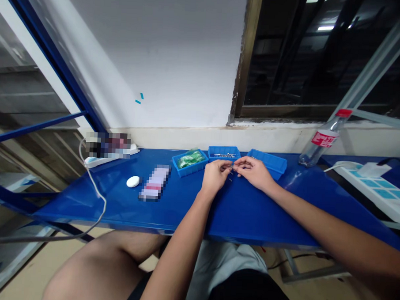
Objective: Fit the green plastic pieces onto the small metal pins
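Observation:
My left hand (215, 175) and my right hand (254, 171) meet over the blue table, fingertips almost touching. Closed in a pinch, the left fingers hold a small thin metal piece (231, 179), whose end shows below them. The right thumb and fingers are also pinched at the same spot; what lies between them is too small and covered to name. Just behind the hands is a blue bin (224, 149) with thin metal pieces in it. Another blue bin (269, 162) stands behind the right hand, partly covered by it. Left of the hands sits a blue bin (188, 169) holding green plastic packets (191, 158).
On the blue table (184, 211) lie a white oval case (132, 181) and a blurred-out flat phone-like object (155, 183). A clear bottle with a red cap (324, 137) stands at right, near a white power strip (377, 188). Another strip (111, 156) and a cable (98, 192) are at left.

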Demonstrator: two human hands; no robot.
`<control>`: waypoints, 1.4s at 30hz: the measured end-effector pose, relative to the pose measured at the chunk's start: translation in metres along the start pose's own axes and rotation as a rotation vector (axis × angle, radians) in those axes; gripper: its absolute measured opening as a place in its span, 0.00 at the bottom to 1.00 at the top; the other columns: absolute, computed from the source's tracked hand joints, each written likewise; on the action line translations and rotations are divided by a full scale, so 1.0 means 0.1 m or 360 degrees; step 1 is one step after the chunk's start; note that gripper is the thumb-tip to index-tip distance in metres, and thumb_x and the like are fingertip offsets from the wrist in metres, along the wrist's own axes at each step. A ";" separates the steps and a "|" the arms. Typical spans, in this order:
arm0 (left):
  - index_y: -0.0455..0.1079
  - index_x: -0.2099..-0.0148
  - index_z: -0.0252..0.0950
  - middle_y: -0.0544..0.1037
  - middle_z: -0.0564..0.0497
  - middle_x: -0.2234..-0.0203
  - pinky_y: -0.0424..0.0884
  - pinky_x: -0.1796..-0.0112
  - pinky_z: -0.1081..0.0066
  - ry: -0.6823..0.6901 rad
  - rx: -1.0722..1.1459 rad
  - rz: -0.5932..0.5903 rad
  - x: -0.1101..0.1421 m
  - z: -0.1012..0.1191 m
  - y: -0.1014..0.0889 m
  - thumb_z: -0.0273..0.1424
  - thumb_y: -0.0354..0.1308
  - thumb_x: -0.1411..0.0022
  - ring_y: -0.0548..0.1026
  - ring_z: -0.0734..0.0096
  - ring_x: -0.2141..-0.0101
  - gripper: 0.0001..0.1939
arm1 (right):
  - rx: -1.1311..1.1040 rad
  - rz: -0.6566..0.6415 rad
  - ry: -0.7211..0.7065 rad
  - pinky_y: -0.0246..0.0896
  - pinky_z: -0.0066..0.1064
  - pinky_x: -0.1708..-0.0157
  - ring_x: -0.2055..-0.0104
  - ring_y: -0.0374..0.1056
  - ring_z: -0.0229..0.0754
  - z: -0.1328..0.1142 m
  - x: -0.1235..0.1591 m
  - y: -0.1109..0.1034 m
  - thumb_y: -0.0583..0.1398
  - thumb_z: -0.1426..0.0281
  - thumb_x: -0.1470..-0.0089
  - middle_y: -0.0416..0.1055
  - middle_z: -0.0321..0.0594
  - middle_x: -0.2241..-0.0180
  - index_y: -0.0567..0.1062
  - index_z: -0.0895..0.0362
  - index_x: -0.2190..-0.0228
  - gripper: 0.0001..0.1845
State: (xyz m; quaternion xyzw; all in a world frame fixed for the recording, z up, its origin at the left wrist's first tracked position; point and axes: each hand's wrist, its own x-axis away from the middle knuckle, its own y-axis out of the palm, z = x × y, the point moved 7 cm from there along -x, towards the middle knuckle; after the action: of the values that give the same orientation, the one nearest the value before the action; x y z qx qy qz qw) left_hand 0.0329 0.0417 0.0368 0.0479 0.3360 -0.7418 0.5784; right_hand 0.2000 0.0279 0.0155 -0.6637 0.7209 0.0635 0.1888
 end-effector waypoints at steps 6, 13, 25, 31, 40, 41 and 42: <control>0.76 0.46 0.32 0.86 0.42 0.57 0.82 0.52 0.66 -0.0191 0.0583 -0.0020 -0.01 -0.06 0.08 0.18 0.63 0.37 0.85 0.66 0.57 0.18 | -0.0066 0.0040 -0.0076 0.80 0.40 0.63 0.62 0.78 0.47 -0.03 0.01 -0.02 0.73 0.52 0.53 0.79 0.44 0.64 0.78 0.54 0.63 0.22; 0.76 0.47 0.32 0.86 0.41 0.57 0.82 0.53 0.65 -0.0240 0.0660 0.0036 0.00 -0.06 0.02 0.19 0.64 0.37 0.85 0.63 0.57 0.16 | -0.0039 0.0017 -0.0177 0.79 0.41 0.59 0.57 0.77 0.48 -0.07 0.02 -0.03 0.72 0.56 0.50 0.79 0.45 0.60 0.78 0.54 0.60 0.21; 0.72 0.39 0.39 0.84 0.46 0.49 0.76 0.44 0.64 -0.0004 -0.0035 -0.0031 0.03 0.01 0.02 0.20 0.56 0.31 0.82 0.64 0.48 0.21 | 0.1042 0.0240 -0.0666 0.71 0.41 0.59 0.65 0.72 0.47 -0.41 -0.03 -0.35 0.62 0.70 0.43 0.77 0.43 0.63 0.77 0.54 0.55 0.13; 0.76 0.43 0.36 0.82 0.43 0.48 0.72 0.42 0.55 0.0159 -0.0679 -0.0192 0.08 0.04 0.11 0.30 0.61 0.31 0.77 0.52 0.46 0.15 | 0.1589 0.0372 -0.0709 0.68 0.50 0.50 0.53 0.70 0.58 -0.36 -0.10 -0.61 0.62 0.69 0.41 0.78 0.47 0.62 0.77 0.54 0.60 0.07; 0.77 0.45 0.37 0.82 0.44 0.50 0.72 0.43 0.58 0.0145 -0.0729 -0.0124 0.07 -0.02 0.07 0.25 0.56 0.30 0.77 0.55 0.48 0.15 | 0.1528 -0.0459 -0.0790 0.68 0.46 0.46 0.50 0.73 0.53 -0.18 0.00 0.00 0.56 0.75 0.35 0.80 0.46 0.52 0.80 0.54 0.51 0.16; 0.77 0.45 0.37 0.82 0.44 0.50 0.72 0.43 0.58 0.0145 -0.0724 -0.0121 0.07 -0.02 0.07 0.25 0.56 0.30 0.77 0.55 0.48 0.14 | 0.1587 -0.0483 -0.0739 0.68 0.46 0.46 0.50 0.73 0.53 -0.12 -0.01 0.02 0.56 0.77 0.36 0.80 0.47 0.52 0.80 0.55 0.51 0.17; 0.77 0.46 0.36 0.82 0.44 0.50 0.72 0.43 0.58 0.0142 -0.0718 -0.0118 0.07 -0.02 0.07 0.25 0.56 0.30 0.77 0.55 0.48 0.14 | 0.1651 -0.0492 -0.0687 0.68 0.45 0.47 0.51 0.73 0.53 -0.06 -0.02 0.02 0.56 0.78 0.37 0.80 0.48 0.53 0.80 0.56 0.52 0.18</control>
State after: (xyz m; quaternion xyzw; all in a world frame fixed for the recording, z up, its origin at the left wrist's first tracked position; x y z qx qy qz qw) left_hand 0.0365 0.0359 0.0287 -0.0622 0.5202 -0.6657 0.5314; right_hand 0.1967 0.0277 0.0215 -0.5540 0.4978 -0.1922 0.6390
